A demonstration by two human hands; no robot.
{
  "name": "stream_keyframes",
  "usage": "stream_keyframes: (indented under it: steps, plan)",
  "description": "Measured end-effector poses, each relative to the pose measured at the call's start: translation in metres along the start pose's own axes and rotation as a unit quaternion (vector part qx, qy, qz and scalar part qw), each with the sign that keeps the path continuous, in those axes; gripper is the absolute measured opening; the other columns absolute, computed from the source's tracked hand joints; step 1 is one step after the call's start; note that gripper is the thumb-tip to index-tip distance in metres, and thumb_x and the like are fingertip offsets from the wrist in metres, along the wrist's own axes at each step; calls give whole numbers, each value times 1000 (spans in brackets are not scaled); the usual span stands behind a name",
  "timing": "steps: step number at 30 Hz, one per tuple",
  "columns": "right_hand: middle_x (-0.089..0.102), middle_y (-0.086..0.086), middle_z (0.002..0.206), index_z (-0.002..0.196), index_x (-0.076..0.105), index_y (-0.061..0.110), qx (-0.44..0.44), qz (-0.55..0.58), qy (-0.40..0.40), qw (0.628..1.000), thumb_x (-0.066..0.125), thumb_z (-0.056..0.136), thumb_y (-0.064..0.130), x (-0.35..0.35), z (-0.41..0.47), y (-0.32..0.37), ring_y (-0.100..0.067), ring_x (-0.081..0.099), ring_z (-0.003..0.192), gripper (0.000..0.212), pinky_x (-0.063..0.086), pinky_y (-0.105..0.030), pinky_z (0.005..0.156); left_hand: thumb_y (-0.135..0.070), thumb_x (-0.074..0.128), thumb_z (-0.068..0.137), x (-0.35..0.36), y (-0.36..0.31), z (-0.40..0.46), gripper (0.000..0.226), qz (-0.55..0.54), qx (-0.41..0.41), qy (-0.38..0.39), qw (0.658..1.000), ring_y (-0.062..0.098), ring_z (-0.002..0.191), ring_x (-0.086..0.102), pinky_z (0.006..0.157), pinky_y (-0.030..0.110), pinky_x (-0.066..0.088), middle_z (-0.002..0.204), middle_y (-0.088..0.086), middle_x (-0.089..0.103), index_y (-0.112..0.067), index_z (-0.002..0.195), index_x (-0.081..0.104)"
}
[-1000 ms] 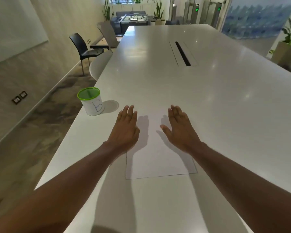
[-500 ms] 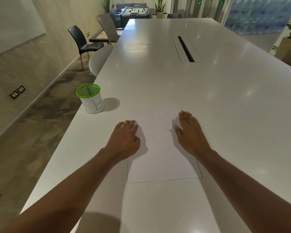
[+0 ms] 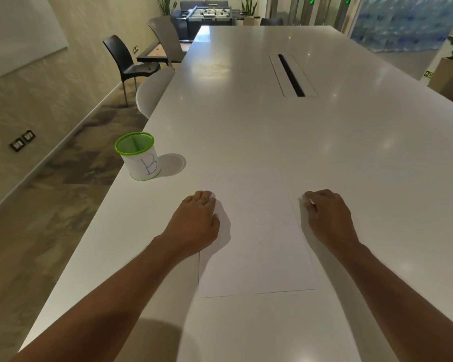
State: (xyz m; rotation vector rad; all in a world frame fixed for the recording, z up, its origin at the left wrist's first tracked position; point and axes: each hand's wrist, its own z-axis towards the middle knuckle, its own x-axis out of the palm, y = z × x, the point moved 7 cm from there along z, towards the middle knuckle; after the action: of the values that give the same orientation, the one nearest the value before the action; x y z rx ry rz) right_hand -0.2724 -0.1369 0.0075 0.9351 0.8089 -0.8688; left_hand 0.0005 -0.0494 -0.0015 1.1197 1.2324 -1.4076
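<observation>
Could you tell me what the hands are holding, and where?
The sheet of paper: the left hand grips its left edge, the right hand pinches its right edge.

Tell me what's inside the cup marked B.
Inside the cup only its green mesh wall shows, and nothing sticks up above the rim. The near wall hides the bottom, so small contents cannot be ruled out.

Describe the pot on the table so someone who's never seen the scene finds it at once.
Take the long white table; near its left edge, beyond the white sheet of paper touched by the left hand, stands a small round pot. A green mesh rim and a blue handwritten B on its white side set it apart.
</observation>
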Motion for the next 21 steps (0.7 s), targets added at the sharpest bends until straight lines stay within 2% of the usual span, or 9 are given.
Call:
stream_keyframes:
  steps: [3, 7, 11, 14, 18, 21]
  plan:
    - [65, -17, 101, 116, 65, 7, 36, 16, -9, 999, 57, 91, 10, 0, 8, 0, -35, 61, 90, 26, 38, -28, 69, -25, 43, 96, -1, 0, 1, 54, -6, -2, 2, 1000, 24, 138, 40, 115, 34, 30, 151, 12, 45, 0, 143, 45]
    - [61, -9, 95, 102, 68, 12, 8, 97, 0, 995, 59, 87, 8, 5, 17, 38, -21, 61, 79, 18, 39, -22, 67, -27, 42, 95, -2, 1, 4, 58, -9, -2, 6, 1000, 22, 143, 33, 117, 32, 25, 155, 12, 40, 0, 146, 42]
    - [64, -12, 101, 111, 71, 16, -9, 167, 40, 985, 65, 85, 9, 28, 26, 79, -22, 62, 88, 27, 32, -10, 76, -27, 44, 97, -3, 1, 4, 60, -26, -7, 12, 1000, 21, 148, 27, 120, 30, 19, 159, 11, 34, -2, 151, 36]
    - [64, -10, 107, 114, 69, 14, -10, 187, 75, 979, 63, 87, 11, 48, 36, 104, -18, 60, 93, 28, 26, -4, 76, -29, 42, 95, -2, 3, 5, 60, -16, 1, 14, 1000, 21, 147, 29, 119, 31, 22, 158, 10, 36, -3, 149, 39]
    - [65, -7, 111, 114, 68, 12, -16, 207, 98, 973, 62, 87, 8, 70, 52, 135, -16, 61, 94, 27, 32, -7, 81, -31, 41, 95, 0, 5, 6, 59, -14, 4, 16, 1000, 22, 146, 30, 119, 34, 25, 157, 10, 37, -6, 148, 42]
    - [65, -7, 110, 114, 68, 13, -39, 195, 123, 972, 62, 88, 8, 86, 65, 157, -17, 61, 94, 27, 35, -10, 81, -32, 43, 92, 0, 4, 7, 54, -10, 14, 4, 1000, 21, 138, 39, 114, 34, 33, 149, 7, 48, -9, 141, 50]
